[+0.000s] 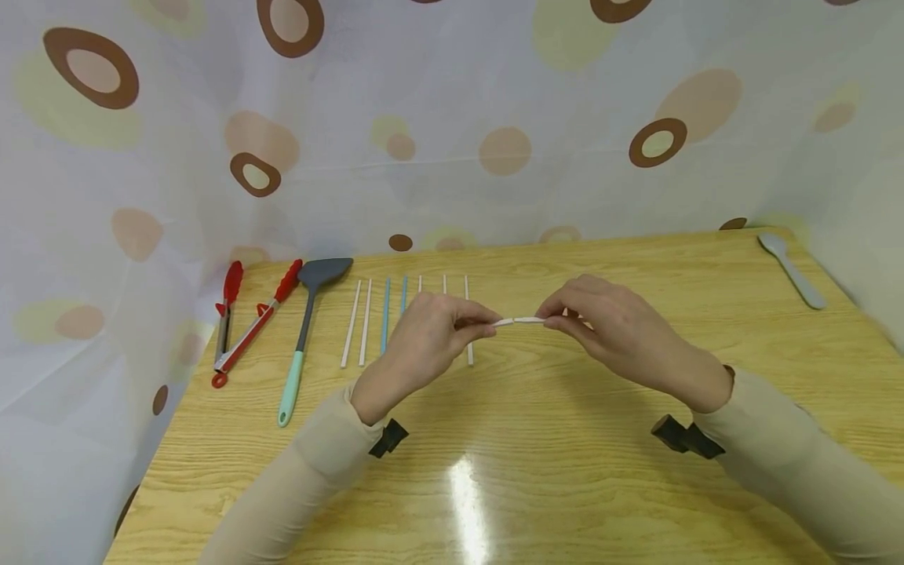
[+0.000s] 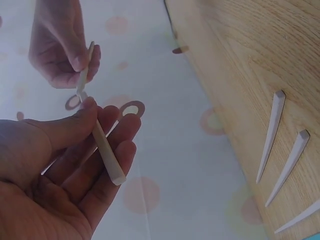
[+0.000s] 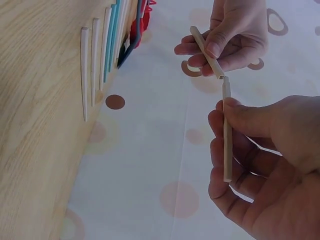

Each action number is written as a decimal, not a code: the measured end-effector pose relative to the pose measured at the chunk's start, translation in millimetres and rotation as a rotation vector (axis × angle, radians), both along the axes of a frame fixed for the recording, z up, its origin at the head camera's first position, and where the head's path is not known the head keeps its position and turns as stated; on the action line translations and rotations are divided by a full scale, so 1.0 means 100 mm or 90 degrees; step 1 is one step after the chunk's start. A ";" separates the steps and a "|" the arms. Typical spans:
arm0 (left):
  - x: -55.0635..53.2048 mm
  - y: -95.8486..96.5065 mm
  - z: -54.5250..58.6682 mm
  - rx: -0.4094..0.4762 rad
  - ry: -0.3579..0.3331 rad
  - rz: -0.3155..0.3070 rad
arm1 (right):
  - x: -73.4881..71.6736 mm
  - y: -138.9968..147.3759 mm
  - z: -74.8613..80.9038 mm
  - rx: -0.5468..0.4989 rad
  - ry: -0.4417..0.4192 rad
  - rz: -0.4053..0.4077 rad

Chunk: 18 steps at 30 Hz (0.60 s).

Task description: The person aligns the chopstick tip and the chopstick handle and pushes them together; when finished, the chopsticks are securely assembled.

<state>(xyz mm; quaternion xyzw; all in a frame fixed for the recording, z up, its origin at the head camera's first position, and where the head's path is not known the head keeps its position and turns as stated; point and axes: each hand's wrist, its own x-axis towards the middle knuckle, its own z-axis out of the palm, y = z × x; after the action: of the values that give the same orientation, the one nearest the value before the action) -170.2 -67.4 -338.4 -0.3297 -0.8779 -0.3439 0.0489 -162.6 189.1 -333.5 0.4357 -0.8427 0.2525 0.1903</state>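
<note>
Above the table, my left hand (image 1: 432,333) pinches one piece of a pale chopstick (image 2: 106,152) between thumb and fingers. Facing it, my right hand (image 1: 621,329) pinches the other piece (image 3: 228,145), which lies along the fingers in the right wrist view. The two inner ends come close together between the hands, and the pieces sit at an angle to each other there. Behind the left hand, several white chopsticks (image 1: 351,323) and blue chopsticks (image 1: 385,314) lie side by side on the wooden table (image 1: 565,471), partly hidden by that hand.
To the left lie a turner (image 1: 306,322) with a mint handle, long red tongs (image 1: 254,337) and a second pair of red-tipped tongs (image 1: 227,306). A grey spoon (image 1: 794,271) rests at the far right. A spotted curtain (image 1: 452,102) hangs behind the table.
</note>
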 end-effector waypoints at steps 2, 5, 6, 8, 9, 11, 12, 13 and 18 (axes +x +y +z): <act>0.00 -0.01 -0.01 0.006 -0.007 -0.008 | 0.00 0.00 0.00 -0.004 -0.013 0.002; 0.00 -0.03 -0.03 0.036 -0.028 -0.026 | 0.00 0.00 -0.01 -0.014 -0.048 -0.002; 0.00 -0.04 -0.03 0.049 -0.036 -0.032 | 0.00 0.01 -0.02 -0.018 -0.061 -0.003; -0.01 -0.05 -0.06 0.075 -0.050 -0.043 | 0.00 0.01 -0.03 -0.027 -0.085 -0.005; -0.01 -0.06 -0.07 0.089 -0.056 -0.048 | 0.00 0.01 -0.03 -0.031 -0.093 -0.005; -0.01 -0.07 -0.09 0.116 -0.071 -0.056 | 0.00 0.01 -0.04 -0.040 -0.105 -0.004; -0.01 -0.07 -0.09 0.130 -0.081 -0.060 | 0.00 0.01 -0.04 -0.045 -0.110 -0.002; -0.01 -0.07 -0.09 0.143 -0.090 -0.064 | 0.00 0.01 -0.05 -0.049 -0.113 -0.002; -0.01 -0.07 -0.10 0.176 -0.108 -0.076 | 0.00 0.01 -0.05 -0.063 -0.123 0.000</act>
<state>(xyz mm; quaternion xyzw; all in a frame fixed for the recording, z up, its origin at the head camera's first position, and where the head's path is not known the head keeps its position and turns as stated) -171.3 -74.8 -348.0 -0.3410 -0.8022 -0.4902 -0.0013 -162.8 190.3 -338.8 0.3993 -0.8436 0.3348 0.1291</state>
